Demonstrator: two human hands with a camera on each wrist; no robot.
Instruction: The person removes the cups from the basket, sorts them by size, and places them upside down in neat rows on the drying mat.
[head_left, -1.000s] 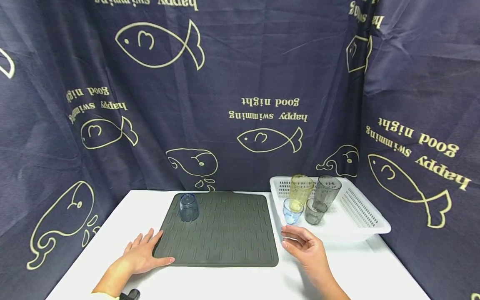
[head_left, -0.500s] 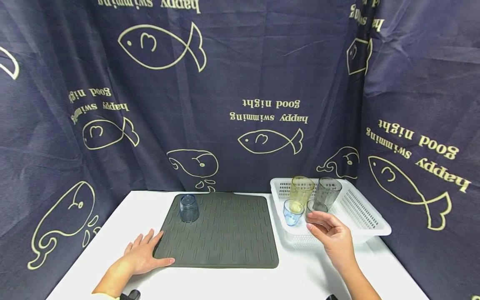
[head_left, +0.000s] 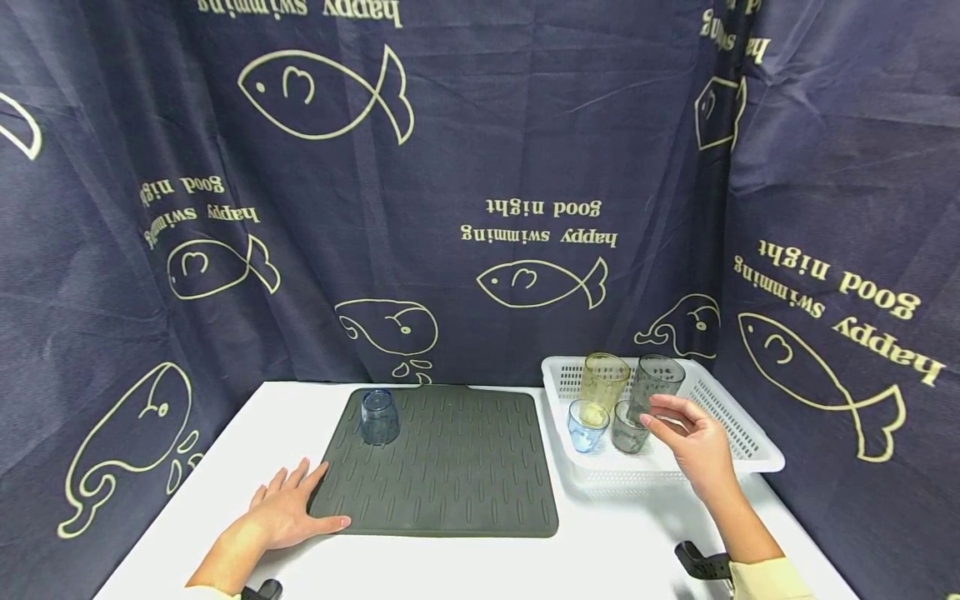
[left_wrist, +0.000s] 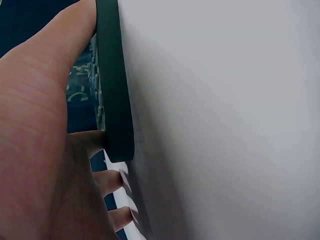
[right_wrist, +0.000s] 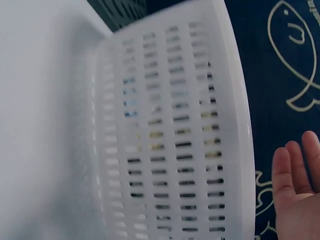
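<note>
My left hand (head_left: 285,508) lies with fingers spread at the near left corner of a dark grey drying mat (head_left: 450,483); thumb on the front edge, index fingertip at the left edge. Upside down on the mat's far left stands a blue glass (head_left: 379,421). Over the near side of a white plastic basket (head_left: 738,429) my right hand (head_left: 697,442) hovers, fingers loosely bent and holding nothing. Its fingertips overlap a small grey glass (head_left: 628,433) and sit just below a tall grey glass (head_left: 660,379). In the right wrist view, the fingers (right_wrist: 282,170) rise beyond the basket rim.
A small light blue glass (head_left: 587,429) and a tall yellow glass (head_left: 604,379) also stand in the basket. White tabletop (head_left: 450,571) surrounds the mat. A dark blue fish-print curtain (head_left: 450,167) encloses the table at the back and sides.
My right hand has moved right and away from me, from beside the mat to over the basket's near side. The left hand stays at the mat corner.
</note>
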